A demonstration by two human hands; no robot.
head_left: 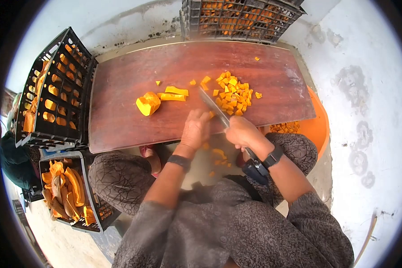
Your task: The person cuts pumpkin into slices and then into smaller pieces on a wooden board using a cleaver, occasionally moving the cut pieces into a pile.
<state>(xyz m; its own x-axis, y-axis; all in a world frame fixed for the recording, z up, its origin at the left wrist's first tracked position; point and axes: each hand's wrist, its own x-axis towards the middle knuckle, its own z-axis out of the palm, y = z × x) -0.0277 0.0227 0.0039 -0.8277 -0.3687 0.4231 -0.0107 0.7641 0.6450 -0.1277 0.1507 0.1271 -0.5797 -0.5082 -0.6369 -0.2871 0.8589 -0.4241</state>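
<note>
My right hand (243, 131) is wrapped round the handle of a knife (215, 106), its blade slanting up and left over the board's near side. Just left of the knife, my left hand (195, 129) is slightly blurred, with fingers curled together at the board's near edge; what they hold, if anything, is hidden. Beyond the blade lies a heap of diced pumpkin (234, 96). A larger pumpkin chunk (148, 103) sits left of it on the red-brown board (120, 120), beside cut pumpkin strips (174, 93).
A black crate of pumpkin (60, 89) stands left of the board, with another crate of pumpkin pieces (69, 192) below it. More crates (243, 20) stand behind the board. An orange basin (319, 120) with diced pieces is partly under the right end. Pumpkin scraps (219, 154) lie on the floor.
</note>
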